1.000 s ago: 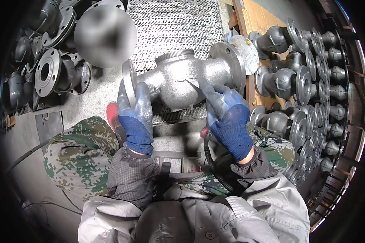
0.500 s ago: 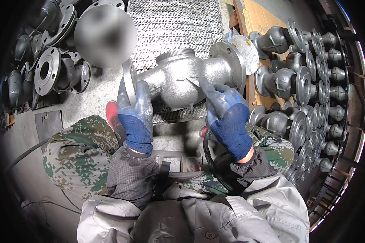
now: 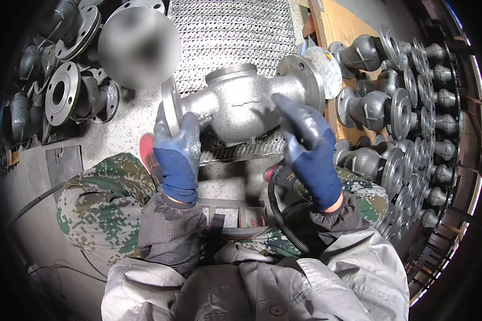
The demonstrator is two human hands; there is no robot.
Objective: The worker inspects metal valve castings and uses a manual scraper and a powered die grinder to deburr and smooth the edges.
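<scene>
A large grey cast metal valve body [image 3: 240,109] lies crosswise on a metal mesh-topped stand, with round flanges at both ends. A threaded neck points away from me, and a raised arrow mark shows on its rounded side. My left hand [image 3: 177,134], in a blue coated glove, grips the left flange [image 3: 171,107], thumb on the near face and fingers behind it. My right hand [image 3: 308,134], gloved alike and slightly blurred, is beside the right part of the body. Its index finger reaches toward the casting, the thumb stands apart, and I see nothing held in it.
Similar flanged valve bodies [image 3: 372,109] stand in rows on the right. More castings [image 3: 64,93] are piled at the left. The patterned metal mesh [image 3: 233,32] extends beyond the casting. A black corrugated hose [image 3: 278,214] runs by my right leg; a dark cable [image 3: 37,203] crosses the floor.
My right hand has drawn back to the right from the raised arrow mark, and its fingers have spread. My left hand has slid slightly down on the flange. The valve body has not moved.
</scene>
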